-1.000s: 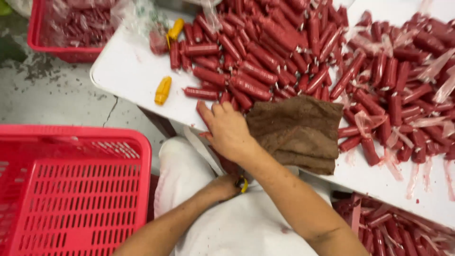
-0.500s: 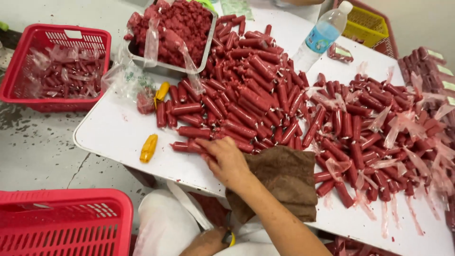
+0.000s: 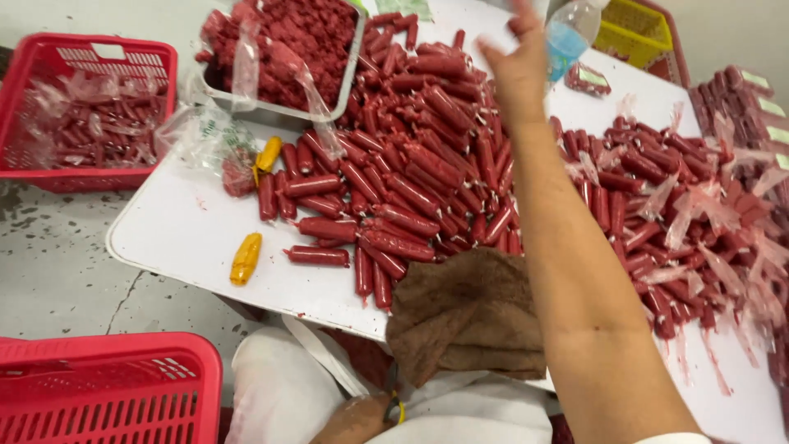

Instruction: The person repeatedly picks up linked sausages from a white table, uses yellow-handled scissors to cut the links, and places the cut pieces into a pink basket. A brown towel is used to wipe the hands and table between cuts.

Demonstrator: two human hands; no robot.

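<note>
At the far left a red basket point(image 3: 90, 115) sits on the floor, holding red sausages under loose clear plastic. A second red basket point(image 3: 99, 386) stands at the near left, only its rim and mesh wall showing. Between them begins the white table point(image 3: 181, 238), with a small yellow piece point(image 3: 246, 258) lying alone near its left edge and another yellow piece point(image 3: 267, 154) a little farther back beside a crumpled clear bag point(image 3: 209, 136). At the far left of the table a grey tray point(image 3: 283, 49) is heaped with red meat.

The middle of the table is covered by a pile of sausages point(image 3: 411, 164): short, plump red links in shiny casings with pinched ends, lying every which way, several stacked on each other. A brown cloth point(image 3: 468, 316) hangs over the near edge, just in front of the pile.

Low at the near edge, the left hand point(image 3: 362, 419) is mostly hidden below the table; whether it grips anything cannot be told. The right hand point(image 3: 518, 57) is raised over the far side of the pile, fingers spread, holding nothing, close to a clear water bottle point(image 3: 571, 33). Right of the arm lie more sausages mixed with stripped clear wrappers point(image 3: 699, 205), and a yellow basket point(image 3: 633, 33) stands at the far right.
</note>
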